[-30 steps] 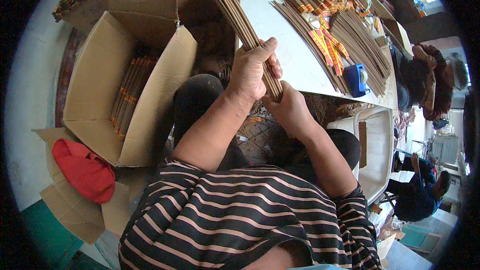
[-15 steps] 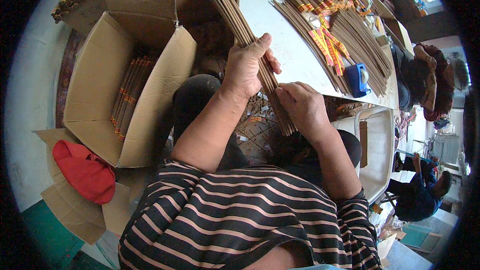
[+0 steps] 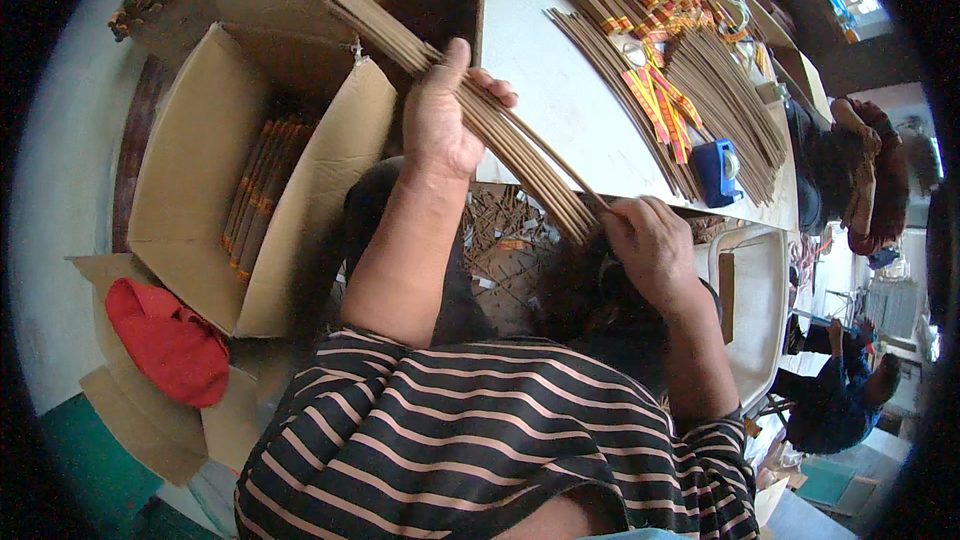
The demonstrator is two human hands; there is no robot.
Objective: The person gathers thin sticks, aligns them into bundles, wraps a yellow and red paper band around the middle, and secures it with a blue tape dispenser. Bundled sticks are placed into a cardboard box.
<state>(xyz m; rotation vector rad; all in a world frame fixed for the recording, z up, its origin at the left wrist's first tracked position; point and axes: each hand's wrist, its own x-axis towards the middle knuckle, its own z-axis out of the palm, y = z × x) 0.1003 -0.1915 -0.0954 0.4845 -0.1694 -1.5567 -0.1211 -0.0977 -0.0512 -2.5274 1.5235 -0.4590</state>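
Observation:
My left hand (image 3: 442, 125) is wrapped round a bundle of thin brown incense sticks (image 3: 525, 175), thumb on top. The bundle slants from upper left down to lower right, over my lap beside the table edge. At its lower end my right hand (image 3: 655, 252) pinches the tip of a single incense stick (image 3: 565, 168), which stands a little apart from the others along its right side. The upper end of the bundle is slightly blurred.
To the left, an open cardboard box (image 3: 185, 170) holds banded stick bundles (image 3: 262, 195); a red cloth (image 3: 165, 340) lies below it. The white table (image 3: 540, 70) carries loose sticks (image 3: 725, 100), red-yellow paper strips (image 3: 660, 105) and a blue tape dispenser (image 3: 715, 172). Stick scraps litter the floor.
My left hand has moved left with the bundle, which now slants more. My right hand has shifted right and down, drawing one incense stick's end away from the rest.

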